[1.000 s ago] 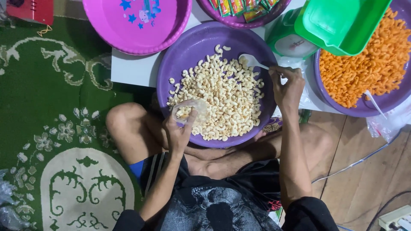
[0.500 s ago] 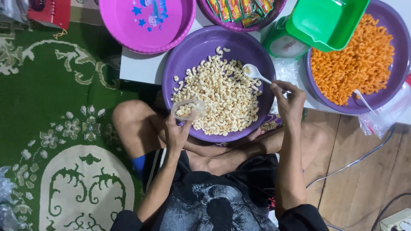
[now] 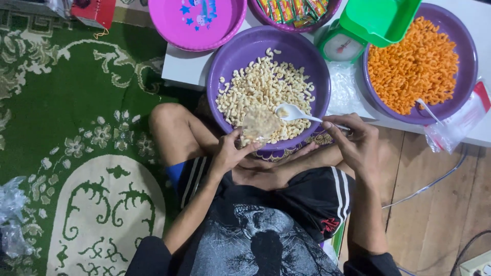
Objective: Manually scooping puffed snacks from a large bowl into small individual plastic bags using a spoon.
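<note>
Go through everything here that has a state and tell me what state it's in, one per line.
Small clear bag: held open by left hand, partly filled.
White spoon: in right hand, tipped at the bag.
Purple basin: holds pale snacks.
Orange-snack basin: full, spoon resting inside.
Pink basin: empty.

Pink basin (image 3: 197, 23) and basin of wrapped sweets (image 3: 296, 13) cut off by top edge, small clear bag (image 3: 259, 123) blurred, its contents indistinct, spoon handle hidden inside right hand (image 3: 358, 145), scale dial (image 3: 341, 47) unreadable, partly covered by green tray (image 3: 381, 19).
</note>
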